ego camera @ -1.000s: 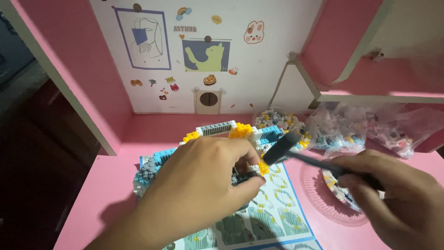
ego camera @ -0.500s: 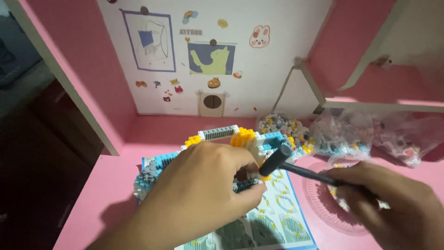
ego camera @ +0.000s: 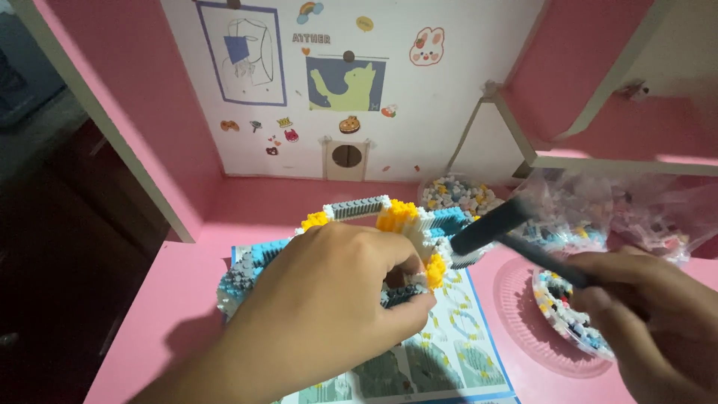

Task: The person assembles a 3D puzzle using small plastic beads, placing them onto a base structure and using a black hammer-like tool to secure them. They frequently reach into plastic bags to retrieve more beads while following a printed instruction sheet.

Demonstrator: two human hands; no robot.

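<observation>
I see the left hand curled over the small-brick model, fingers closed on its front edge, pinning it to the instruction sheet on the pink worktop. The right hand is wrapped tight around a dark mallet, whose head sits right against the model's blue and white right end. Half a second ago that head was a touch lower and nearer the yellow bricks; now it is up at the rim. The left hand has barely shifted. A clear dish of loose bricks sits under the right hand, with plastic bags behind and a second tub of bricks near the back wall.
</observation>
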